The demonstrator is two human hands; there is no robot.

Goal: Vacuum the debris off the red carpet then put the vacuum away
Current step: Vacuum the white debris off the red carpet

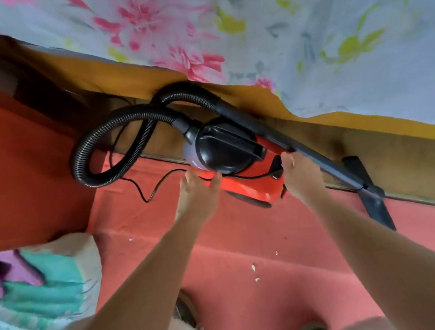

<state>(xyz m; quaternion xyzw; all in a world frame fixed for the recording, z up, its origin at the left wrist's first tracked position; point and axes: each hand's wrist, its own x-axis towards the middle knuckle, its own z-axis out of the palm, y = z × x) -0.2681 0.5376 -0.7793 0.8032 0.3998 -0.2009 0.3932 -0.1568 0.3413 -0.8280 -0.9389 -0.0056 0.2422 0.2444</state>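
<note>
**Crumbs on the carpet, cord under the fingers**

Two bare forearms reach from the near edge toward the red-and-black plastic canister vacuum cleaner (pixel 237 167). It sits on the red carpet (pixel 252 240), tight against the wooden bed frame (pixel 414 168). The left hand (pixel 197 194) lays straight, spread fingers on the vacuum's near left side, a wide grip holding nothing. The right hand (pixel 299 176) touches the vacuum's right end, but its fingers are hidden, so I cannot tell how that grip stands.

The thin black power cord (pixel 150 188) runs just under the left fingers and loops loose on the carpet, so a lift could snag it. The black ribbed hose (pixel 92 155) coils to the left. The long dark wand (pixel 310 154) lies along the frame, with its flat nozzle (pixel 374 201) at the right. Tugging the body might swing both about.

Small white crumbs (pixel 253 267) lie on the near carpet (the vacuuming looks unfinished), so stowing the vacuum now would leave them.

The carpet is creased into ridges that could catch the nozzle. A floral bedsheet (pixel 301 19) over mustard-yellow cloth (pixel 106 71) fills the far side. A teal-and-purple patterned bundle (pixel 28 285) sits near left.
</note>
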